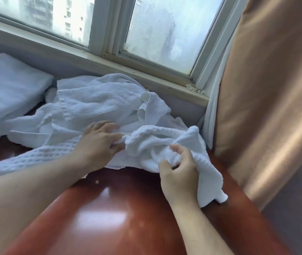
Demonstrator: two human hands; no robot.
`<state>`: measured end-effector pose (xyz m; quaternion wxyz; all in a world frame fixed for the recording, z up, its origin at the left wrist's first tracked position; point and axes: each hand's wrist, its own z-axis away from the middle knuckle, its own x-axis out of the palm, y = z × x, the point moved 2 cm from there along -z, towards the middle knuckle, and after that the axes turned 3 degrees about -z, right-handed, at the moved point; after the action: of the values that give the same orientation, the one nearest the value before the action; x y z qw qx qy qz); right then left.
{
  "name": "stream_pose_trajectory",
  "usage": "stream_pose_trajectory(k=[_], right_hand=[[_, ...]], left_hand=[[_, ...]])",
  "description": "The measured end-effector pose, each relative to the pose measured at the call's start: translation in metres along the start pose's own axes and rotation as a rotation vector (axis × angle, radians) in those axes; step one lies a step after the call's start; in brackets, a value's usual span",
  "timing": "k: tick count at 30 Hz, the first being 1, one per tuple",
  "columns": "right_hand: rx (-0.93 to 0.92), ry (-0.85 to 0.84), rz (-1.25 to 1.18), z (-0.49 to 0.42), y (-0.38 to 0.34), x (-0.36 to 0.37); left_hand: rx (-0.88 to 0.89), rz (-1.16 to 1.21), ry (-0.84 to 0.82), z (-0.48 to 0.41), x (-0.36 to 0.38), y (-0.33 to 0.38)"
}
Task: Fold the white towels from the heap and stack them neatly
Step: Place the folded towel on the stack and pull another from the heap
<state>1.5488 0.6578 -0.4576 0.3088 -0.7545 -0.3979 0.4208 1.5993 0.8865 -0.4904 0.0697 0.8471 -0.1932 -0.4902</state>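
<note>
Two hands work one crumpled white towel (152,140): the left hand (98,142) pinches its edge, the right hand (178,173) clenches a bunch of it. Behind the grip lies the heap (100,102); far left of it, the folded stack (8,92), on the red-brown table (109,208).

place: lived-in room, home or hotel | window (165,34) beyond right hand (178,173) | curtain (266,89) to its right | polished wooden table (109,208) beneath
</note>
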Motion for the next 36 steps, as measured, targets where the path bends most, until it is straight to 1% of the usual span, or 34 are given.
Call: stream_pose_trajectory(k=[1, 3, 4, 5, 6, 7, 8, 9, 10, 11, 12, 14, 15, 16, 17, 18, 20, 21, 22, 23, 24, 25, 26, 28, 30, 32, 34, 36], right_hand=[[0.057, -0.088, 0.038, 0.006, 0.001, 0.002], [0.256, -0.367, 0.083, 0.02, 0.003, 0.009], [0.362, -0.542, 0.097, 0.028, 0.0, 0.012], [0.422, -0.709, 0.143, 0.036, -0.004, 0.013], [0.413, -0.825, 0.229, 0.043, -0.008, 0.011], [0.347, -0.861, 0.325, 0.045, -0.013, 0.008], [0.238, -0.817, 0.411, 0.045, -0.02, 0.004], [0.104, -0.722, 0.484, 0.041, -0.026, 0.0], [-0.043, -0.634, 0.529, 0.038, -0.034, -0.003], [-0.185, -0.582, 0.512, 0.036, -0.042, -0.003], [-0.296, -0.572, 0.426, 0.036, -0.049, -0.002], [-0.416, -0.567, 0.186, 0.035, -0.061, 0.004], [-0.432, -0.516, 0.068, 0.031, -0.064, 0.009], [-0.408, -0.442, -0.009, 0.024, -0.064, 0.014], [-0.36, -0.379, -0.018, 0.016, -0.062, 0.021], [-0.288, -0.365, 0.057, 0.01, -0.059, 0.03], [-0.069, -0.499, 0.283, 0.006, -0.041, 0.055], [0.001, -0.567, 0.389, 0.012, -0.031, 0.068], [-0.012, -0.572, 0.481, 0.021, -0.022, 0.08], [-0.091, -0.499, 0.537, 0.03, -0.016, 0.088], [-0.186, -0.382, 0.514, 0.036, -0.013, 0.091], [-0.255, -0.288, 0.439, 0.041, -0.012, 0.091], [-0.292, -0.228, 0.35, 0.043, -0.01, 0.088], [-0.316, -0.167, 0.195, 0.044, -0.005, 0.082], [-0.319, -0.139, 0.141, 0.046, -0.004, 0.078], [-0.351, -0.177, 0.176, 0.047, -0.005, 0.079], [-0.384, -0.254, 0.203, 0.047, -0.009, 0.084], [-0.406, -0.305, 0.159, 0.048, -0.012, 0.087]], left_hand=[[-0.002, 0.072, 0.047, 0.006, -0.01, 0.001], [-0.017, 0.165, 0.053, 0.023, -0.031, 0.002], [0.015, 0.142, 0.027, 0.034, -0.041, 0.003], [0.074, 0.088, -0.014, 0.046, -0.051, 0.003], [0.135, 0.033, -0.072, 0.059, -0.059, 0.003], [0.17, -0.01, -0.125, 0.074, -0.065, 0.001], [0.178, -0.033, -0.159, 0.088, -0.069, -0.002], [0.176, -0.04, -0.168, 0.102, -0.072, -0.004], [0.18, -0.041, -0.157, 0.113, -0.075, -0.006], [0.183, -0.035, -0.133, 0.123, -0.078, -0.008], [0.175, -0.024, -0.112, 0.131, -0.082, -0.01], [0.138, -0.029, -0.113, 0.145, -0.091, -0.017], [0.115, -0.058, -0.134, 0.151, -0.095, -0.022], [0.094, -0.087, -0.167, 0.157, -0.098, -0.027], [0.071, -0.104, -0.192, 0.163, -0.1, -0.031], [0.048, -0.113, -0.208, 0.169, -0.103, -0.034], [-0.021, -0.077, -0.237, 0.175, -0.104, -0.035], [-0.084, -0.023, -0.25, 0.175, -0.104, -0.034], [-0.169, 0.032, -0.248, 0.172, -0.103, -0.035], [-0.246, 0.064, -0.226, 0.167, -0.101, -0.037], [-0.305, 0.06, -0.202, 0.162, -0.099, -0.039], [-0.337, 0.035, -0.182, 0.157, -0.097, -0.039], [-0.367, 0.008, -0.186, 0.153, -0.093, -0.037], [-0.383, -0.044, -0.179, 0.149, -0.085, -0.032], [-0.341, -0.163, -0.133, 0.148, -0.073, -0.024], [-0.241, -0.316, -0.1, 0.144, -0.062, -0.018], [-0.153, -0.353, -0.098, 0.138, -0.059, -0.019], [-0.069, -0.375, -0.13, 0.13, -0.059, -0.021]])
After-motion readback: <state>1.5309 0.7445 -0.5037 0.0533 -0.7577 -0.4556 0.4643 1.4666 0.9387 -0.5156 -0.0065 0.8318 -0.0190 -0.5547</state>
